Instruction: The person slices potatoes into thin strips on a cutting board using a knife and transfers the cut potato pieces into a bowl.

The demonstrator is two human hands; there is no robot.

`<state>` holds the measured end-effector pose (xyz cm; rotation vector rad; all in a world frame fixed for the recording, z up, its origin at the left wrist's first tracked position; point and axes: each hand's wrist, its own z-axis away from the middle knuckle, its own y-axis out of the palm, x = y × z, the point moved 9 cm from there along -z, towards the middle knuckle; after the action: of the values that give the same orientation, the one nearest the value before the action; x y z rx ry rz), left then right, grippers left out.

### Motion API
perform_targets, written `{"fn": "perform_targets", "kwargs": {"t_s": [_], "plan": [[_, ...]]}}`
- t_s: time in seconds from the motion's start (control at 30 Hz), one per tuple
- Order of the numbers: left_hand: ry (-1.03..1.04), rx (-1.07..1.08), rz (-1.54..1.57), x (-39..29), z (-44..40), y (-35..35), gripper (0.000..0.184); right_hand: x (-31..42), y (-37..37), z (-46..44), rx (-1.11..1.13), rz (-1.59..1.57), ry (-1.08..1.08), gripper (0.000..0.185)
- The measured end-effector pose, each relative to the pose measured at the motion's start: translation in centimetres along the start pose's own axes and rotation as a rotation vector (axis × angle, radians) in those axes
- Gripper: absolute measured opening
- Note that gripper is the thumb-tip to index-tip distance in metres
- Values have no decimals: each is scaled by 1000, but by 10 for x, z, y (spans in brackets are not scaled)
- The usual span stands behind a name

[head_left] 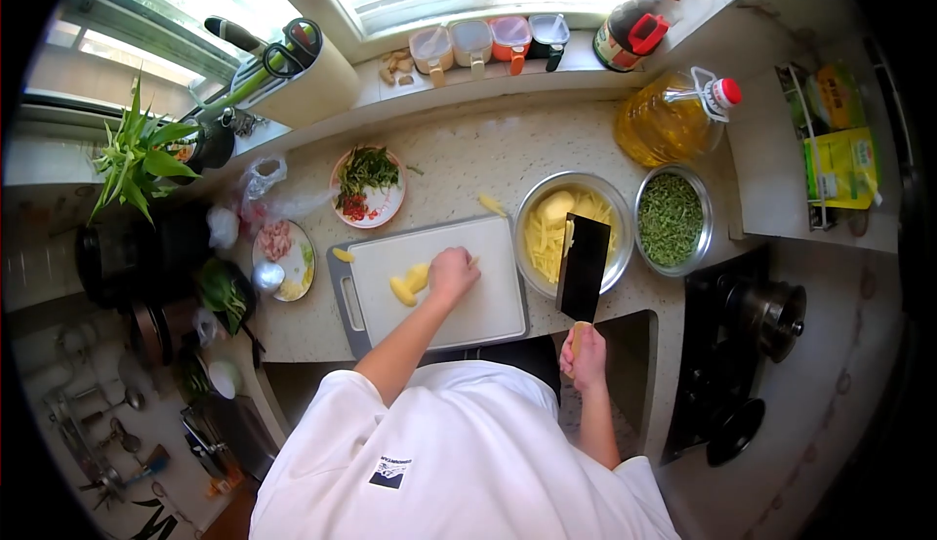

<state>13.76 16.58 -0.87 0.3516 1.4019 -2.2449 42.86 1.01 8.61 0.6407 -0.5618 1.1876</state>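
Note:
My right hand grips the wooden handle of a cleaver. The dark blade points away from me over the near part of a metal bowl, hiding some of the potato shreds inside. A peeled potato lies on top of the shreds. Over the white cutting board, my left hand has its fingers drawn together; whatever is at the fingertips is too small to name. Just left of that hand, a few yellow potato pieces lie on the board.
Chopped greens fill a second metal bowl beside an oil jug. A plate of herbs and red chillies and a plate with pink meat stand on the left. Seasoning boxes line the sill. The stove is at right.

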Motion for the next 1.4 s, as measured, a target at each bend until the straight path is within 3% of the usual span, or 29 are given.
{"fn": "perform_targets", "kwargs": {"t_s": [0.2, 0.3, 0.43, 0.53, 0.63, 0.87, 1.07, 1.17, 1.27, 1.37, 1.4], "plan": [[4, 78, 460, -47, -1, -31, 32, 11, -18, 2, -54, -15, -45, 44], [165, 142, 556, -113, -3, -41, 28, 20, -27, 3, -104, -12, -79, 43], [328, 191, 432, -165, -6, -28, 33, 26, -36, 3, -149, -37, -74, 42], [281, -7, 397, -143, -35, -40, 30, 26, -45, 4, -148, -29, -89, 42], [226, -75, 445, -99, -81, -54, 26, 24, -49, 4, -156, -30, -86, 41], [545, -20, -87, -84, -116, -42, 19, 22, -47, -4, -139, -44, -56, 41], [729, 42, -238, -93, -121, -30, 11, 18, -44, -11, -102, -62, -39, 40], [694, 20, -399, -89, -120, -24, 9, 19, -43, -14, -114, -62, -24, 40], [419, 88, -37, -92, -111, -49, 12, 21, -44, -14, -116, -53, -40, 41], [267, 106, 366, -121, -76, -73, 17, 30, -46, -12, -139, -29, -88, 41], [294, 111, 370, -129, -66, -62, 18, 32, -46, -12, -152, -33, -104, 41]]}}
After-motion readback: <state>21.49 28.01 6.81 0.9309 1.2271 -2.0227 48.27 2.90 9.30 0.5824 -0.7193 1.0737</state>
